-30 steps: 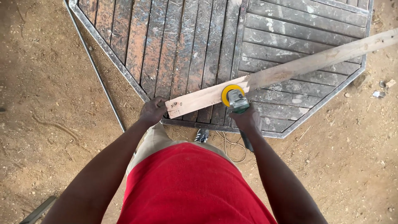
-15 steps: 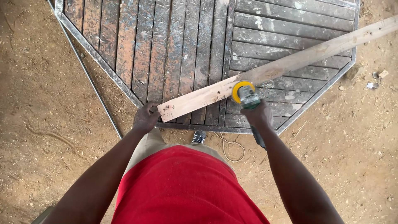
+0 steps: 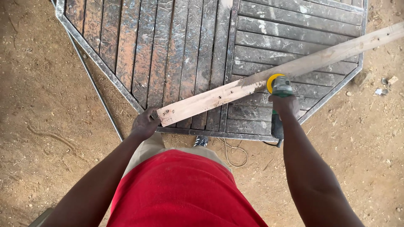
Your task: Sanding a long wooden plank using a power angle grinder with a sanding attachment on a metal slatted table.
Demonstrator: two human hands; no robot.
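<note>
Plank (image 3: 252, 82) end I pin in my closed left hand (image 3: 145, 124) to steady it, while my right hand (image 3: 285, 105), just beside, wraps tight round the angle grinder (image 3: 278, 88) with its yellow disc against the wood

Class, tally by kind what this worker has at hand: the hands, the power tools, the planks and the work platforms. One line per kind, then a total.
Hands: 2, the left hand on the plank's near end, the right hand gripping the grinder
Angle grinders: 1
Wooden planks: 1
Slatted metal-framed platforms: 1
Total: 5
</note>
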